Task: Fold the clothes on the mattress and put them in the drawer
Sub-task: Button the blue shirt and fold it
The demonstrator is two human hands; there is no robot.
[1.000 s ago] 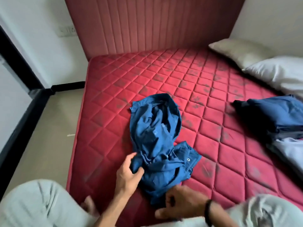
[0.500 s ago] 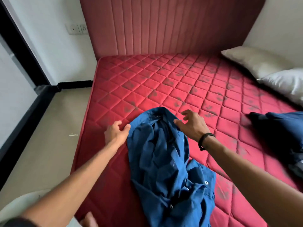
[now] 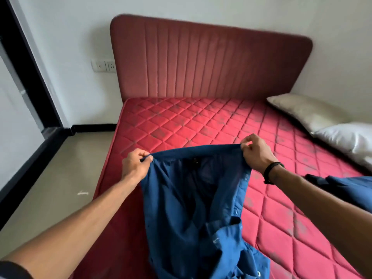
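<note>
A blue button shirt [image 3: 193, 208] hangs stretched between my two hands above the red quilted mattress [image 3: 201, 125]. My left hand [image 3: 135, 165] pinches its upper edge at the left corner. My right hand [image 3: 256, 153], with a black band on the wrist, pinches the same edge at the right corner. The shirt's lower part bunches near the bottom of the view. A second pile of blue clothes [image 3: 346, 188] lies on the mattress at the right, partly hidden behind my right forearm. No drawer is in view.
A red padded headboard [image 3: 211, 57] stands against the white wall. A beige pillow [image 3: 306, 111] and a white pillow [image 3: 348, 139] lie at the mattress's right side. Bare floor [image 3: 60, 178] runs along the left of the bed, beside a black-framed door.
Both hands took hold of the shirt's far edge and lifted it off the mattress, pulling it taut between them. The camera tilted upward, showing the whole headboard.
</note>
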